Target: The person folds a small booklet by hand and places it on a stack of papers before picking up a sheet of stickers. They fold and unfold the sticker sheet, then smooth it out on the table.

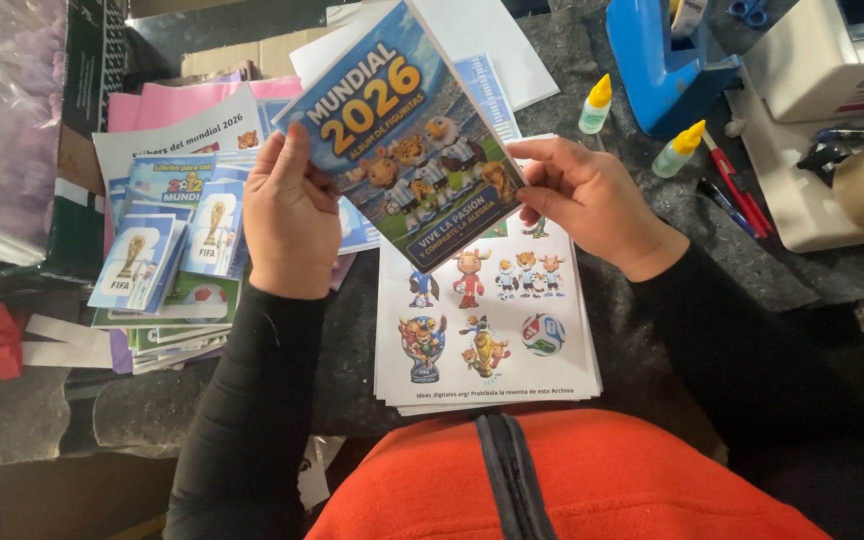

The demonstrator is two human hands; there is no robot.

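A blue booklet (407, 135) is gripped by both hands above the dark surface (642, 330): left hand (292, 215) at nine o'clock, right hand (592, 205) at three. Sticker sheets (487, 330), apparently stacked, lie beneath.

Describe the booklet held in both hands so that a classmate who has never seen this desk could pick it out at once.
Start at the white sticker sheets in front of the person. Just above them, the left hand and right hand hold the booklet tilted in the air. Unlike the smaller pale-blue booklets stacked at left, it is larger, with yellow lettering and cartoon animal mascots.
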